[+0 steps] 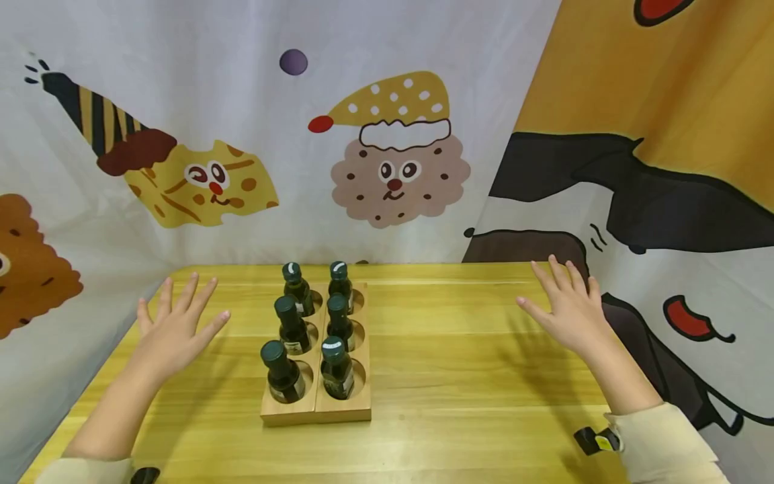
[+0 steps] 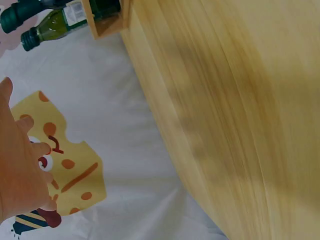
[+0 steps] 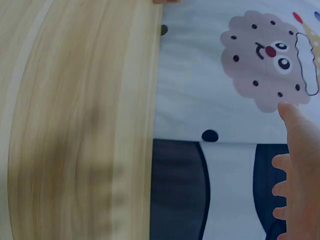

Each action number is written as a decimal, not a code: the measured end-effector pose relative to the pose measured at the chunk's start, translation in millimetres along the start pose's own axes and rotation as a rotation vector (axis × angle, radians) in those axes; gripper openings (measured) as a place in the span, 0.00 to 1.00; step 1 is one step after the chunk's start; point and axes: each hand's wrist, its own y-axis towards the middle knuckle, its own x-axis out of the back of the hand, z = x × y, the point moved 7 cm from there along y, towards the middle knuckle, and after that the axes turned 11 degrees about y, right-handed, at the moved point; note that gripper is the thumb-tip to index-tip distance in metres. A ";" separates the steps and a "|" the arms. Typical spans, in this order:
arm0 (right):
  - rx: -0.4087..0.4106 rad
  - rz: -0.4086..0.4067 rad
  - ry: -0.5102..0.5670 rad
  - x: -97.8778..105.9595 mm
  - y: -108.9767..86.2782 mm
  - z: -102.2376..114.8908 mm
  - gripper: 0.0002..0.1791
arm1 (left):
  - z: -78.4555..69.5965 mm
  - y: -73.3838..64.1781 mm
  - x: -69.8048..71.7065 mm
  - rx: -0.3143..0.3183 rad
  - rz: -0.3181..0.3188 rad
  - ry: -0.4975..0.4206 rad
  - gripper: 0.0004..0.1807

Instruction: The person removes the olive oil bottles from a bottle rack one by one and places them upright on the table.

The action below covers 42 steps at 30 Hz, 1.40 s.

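Evidently, the wooden rack (image 1: 345,415) stands flat on the counter (image 1: 447,349) so that its round recesses can keep the six bottles (image 1: 293,332) upright and apart, three in each of two columns. To the rack's left hangs the left hand (image 1: 174,333), and well to its right the right hand (image 1: 568,310), each grip spread-fingered and holding nothing, which leaves the rack unobstructed. The bottles are dark green and glossy, with green caps, some white-marked, and pale labels.
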 end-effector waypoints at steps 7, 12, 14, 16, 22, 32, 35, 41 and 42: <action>0.029 -0.058 0.026 6.1 -4.5 20.5 0.44 | -13.7 -5.6 5.7 -0.022 -0.061 -0.064 0.38; 0.068 -0.095 0.057 6.8 -9.1 39.4 0.43 | -24.9 -11.1 9.6 -0.040 -0.128 -0.141 0.36; 0.092 -0.114 0.071 6.7 -11.2 47.7 0.43 | -29.8 -14.6 10.1 -0.048 -0.154 -0.184 0.36; 0.116 -0.132 0.089 6.1 -13.1 56.0 0.42 | -34.6 -18.7 9.9 -0.058 -0.177 -0.230 0.35; 0.188 -0.199 0.175 1.5 -18.1 81.4 0.40 | -49.8 -31.9 5.2 -0.109 -0.236 -0.420 0.34; 0.314 -0.274 0.425 -11.6 -24.2 131.4 0.37 | -64.2 -46.2 -17.7 -0.144 -0.165 -0.843 0.32; 0.346 -0.267 0.501 -18.7 -24.6 145.2 0.37 | -67.4 -47.4 -26.4 -0.163 -0.128 -0.915 0.32; 0.404 -0.222 0.603 -36.8 -25.9 169.9 0.36 | -71.1 -53.3 -44.9 -0.224 -0.078 -0.961 0.32; 0.410 -0.213 0.621 -39.3 -26.2 173.6 0.35 | -71.8 -54.2 -47.2 -0.232 -0.068 -0.968 0.33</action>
